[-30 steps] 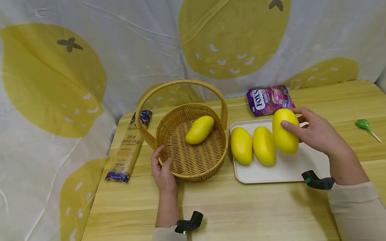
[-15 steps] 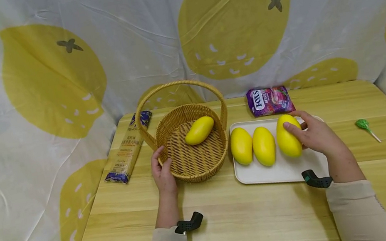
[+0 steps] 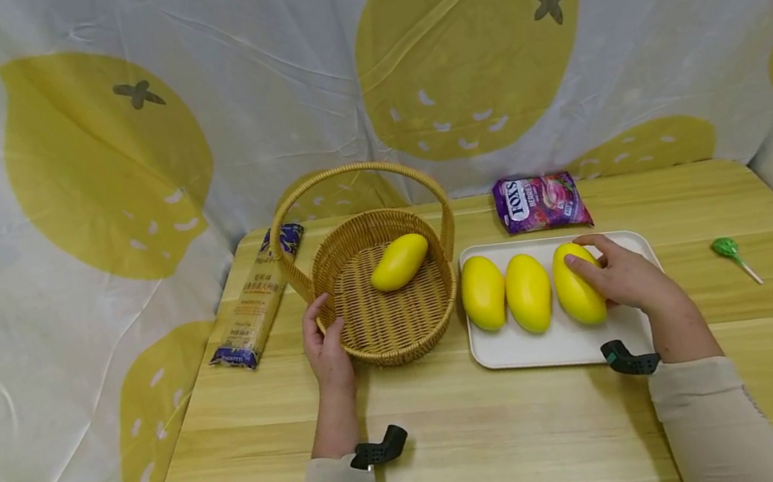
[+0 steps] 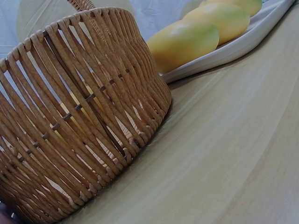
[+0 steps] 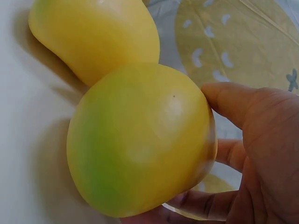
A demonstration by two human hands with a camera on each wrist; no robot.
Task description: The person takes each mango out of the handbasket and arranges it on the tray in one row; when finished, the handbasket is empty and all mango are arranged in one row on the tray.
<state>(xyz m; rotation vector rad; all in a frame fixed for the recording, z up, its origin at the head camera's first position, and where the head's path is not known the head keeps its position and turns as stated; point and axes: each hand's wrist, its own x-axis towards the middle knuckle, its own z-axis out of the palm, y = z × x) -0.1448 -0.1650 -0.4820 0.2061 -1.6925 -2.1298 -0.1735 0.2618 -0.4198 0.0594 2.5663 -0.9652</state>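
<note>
Both forearms [image 3: 712, 425], sleeved in beige, are extended over the bench [image 3: 509, 441] toward its far edge. The left hand [image 3: 328, 351] is held nearer the left edge, its thumb set apart from its bent fingers in a grip. The right hand [image 3: 627, 274] is held nearer the right edge and angled leftward, its thumb opposed to curled fingers [image 5: 205, 203], which are partly hidden.

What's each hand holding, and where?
The right hand holds the rightmost mango by its right side; the left hand grips the basket by its left rim.
</note>
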